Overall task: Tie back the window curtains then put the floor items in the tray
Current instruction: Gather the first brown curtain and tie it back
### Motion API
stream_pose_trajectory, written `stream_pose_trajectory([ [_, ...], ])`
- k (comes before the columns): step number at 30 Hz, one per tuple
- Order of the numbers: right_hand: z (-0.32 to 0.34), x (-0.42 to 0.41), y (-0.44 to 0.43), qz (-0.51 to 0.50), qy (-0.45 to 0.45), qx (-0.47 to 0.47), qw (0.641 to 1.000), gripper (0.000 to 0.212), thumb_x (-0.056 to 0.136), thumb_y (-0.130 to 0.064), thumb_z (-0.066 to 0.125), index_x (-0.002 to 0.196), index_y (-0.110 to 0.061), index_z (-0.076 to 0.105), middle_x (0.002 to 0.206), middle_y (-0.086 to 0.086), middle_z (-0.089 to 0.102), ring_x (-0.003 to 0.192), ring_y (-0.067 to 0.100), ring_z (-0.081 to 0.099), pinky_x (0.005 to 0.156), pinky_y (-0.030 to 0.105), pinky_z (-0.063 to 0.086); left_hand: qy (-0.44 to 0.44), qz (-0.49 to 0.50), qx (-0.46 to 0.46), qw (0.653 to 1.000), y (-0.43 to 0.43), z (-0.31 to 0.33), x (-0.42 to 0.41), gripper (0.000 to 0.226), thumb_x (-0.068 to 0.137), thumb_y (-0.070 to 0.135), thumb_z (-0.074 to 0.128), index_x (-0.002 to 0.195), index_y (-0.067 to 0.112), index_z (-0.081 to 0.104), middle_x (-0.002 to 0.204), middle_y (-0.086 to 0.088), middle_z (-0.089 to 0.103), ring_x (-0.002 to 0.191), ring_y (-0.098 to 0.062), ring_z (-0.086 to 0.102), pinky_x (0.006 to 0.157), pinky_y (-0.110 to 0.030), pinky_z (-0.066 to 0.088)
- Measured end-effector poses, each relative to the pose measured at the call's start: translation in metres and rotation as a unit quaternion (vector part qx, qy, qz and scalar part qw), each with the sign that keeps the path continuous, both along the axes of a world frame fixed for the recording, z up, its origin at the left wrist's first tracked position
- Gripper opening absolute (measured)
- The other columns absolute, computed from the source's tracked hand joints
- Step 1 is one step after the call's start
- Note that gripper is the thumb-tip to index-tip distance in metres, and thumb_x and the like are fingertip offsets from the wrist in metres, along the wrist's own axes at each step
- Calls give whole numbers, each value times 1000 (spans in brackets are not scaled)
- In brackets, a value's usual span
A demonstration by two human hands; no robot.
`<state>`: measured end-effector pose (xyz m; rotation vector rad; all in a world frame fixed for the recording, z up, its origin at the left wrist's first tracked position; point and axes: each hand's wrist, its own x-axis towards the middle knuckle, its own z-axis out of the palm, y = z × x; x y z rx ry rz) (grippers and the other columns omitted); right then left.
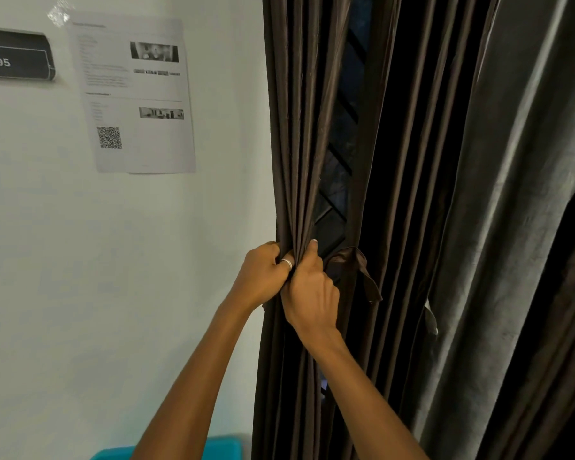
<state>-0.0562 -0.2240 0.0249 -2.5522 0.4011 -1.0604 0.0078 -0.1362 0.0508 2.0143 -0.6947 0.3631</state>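
Note:
A dark brown curtain [296, 127] hangs in folds beside the white wall, bunched together at mid height. My left hand [263, 277], with a ring on one finger, grips the bunch from the left. From the right, my right hand [309, 293] grips the same bunch, its thumb pointing up. A brown fabric tie-back [356, 263] hangs just right of my right hand, one end drooping down. Through a gap in the folds a dark window with a grille [342, 144] shows. A turquoise tray [223, 448] peeks out at the bottom, partly hidden by my left arm.
A grey curtain [512, 194] hangs to the right of the brown one. A printed paper with a QR code [133, 94] is stuck to the white wall [80, 260]. A dark sign [14, 58] sits at the upper left.

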Motion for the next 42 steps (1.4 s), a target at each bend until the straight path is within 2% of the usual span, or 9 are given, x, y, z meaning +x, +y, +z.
stream_pose_trajectory([
  [5,-10,1,5,18,33,26,999,94,98,-26,59,159,-9,-10,141,12,47,108,25,64,78,35,56,92,-41,-47,994,-2,1,-4,24,102,31,50,80,35,58,82,16,64,75,-2,63,55,-6,45],
  [10,-12,0,5,69,52,26,996,95,94,-30,63,159,-8,-4,149,14,35,120,28,57,91,42,57,64,-6,-43,997,-5,2,-11,62,76,81,56,79,19,61,68,7,63,62,-7,62,54,-16,50],
  [13,-16,-4,4,137,58,31,988,101,91,-31,64,159,-9,-7,159,13,19,133,29,46,102,47,50,33,65,-17,997,-9,2,-8,61,82,71,60,81,9,64,71,-6,66,65,-19,64,63,-31,55],
  [17,-23,-12,-8,230,64,63,969,104,87,-32,56,156,-20,-21,165,5,5,144,29,31,112,52,40,42,23,-41,998,-2,2,-2,56,94,52,59,78,-1,63,65,-15,62,58,-23,58,60,-36,51],
  [21,-24,-13,-26,261,-34,186,947,78,98,-29,53,160,-28,6,161,-1,26,146,12,31,119,45,34,92,-68,-55,992,11,4,4,52,97,49,57,99,-1,70,87,-20,71,81,-33,70,83,-49,59],
  [24,-14,-9,-39,258,-81,289,918,65,100,-35,58,155,-26,26,148,-8,46,137,4,42,116,43,40,107,-86,-49,989,18,5,5,71,90,60,57,98,-10,62,91,-32,62,83,-42,64,80,-49,56],
  [30,11,-6,-63,342,-17,303,889,48,97,-40,62,140,-21,52,136,-6,62,129,9,56,111,46,46,137,-130,-61,980,26,5,5,52,80,65,57,91,17,72,82,2,74,81,-10,73,65,-15,55],
  [37,29,-6,-64,447,64,383,806,52,93,-47,66,135,-17,59,130,2,69,123,16,64,101,29,53,169,-178,-69,967,27,8,-2,42,89,54,58,111,21,71,100,3,77,96,-14,73,78,-21,59],
  [42,34,-3,-59,452,122,396,790,50,91,-58,63,126,-22,68,127,1,71,123,17,64,112,41,44,169,-171,-44,970,32,10,-3,43,96,48,55,115,13,71,104,-2,76,98,-17,73,85,-25,59],
])
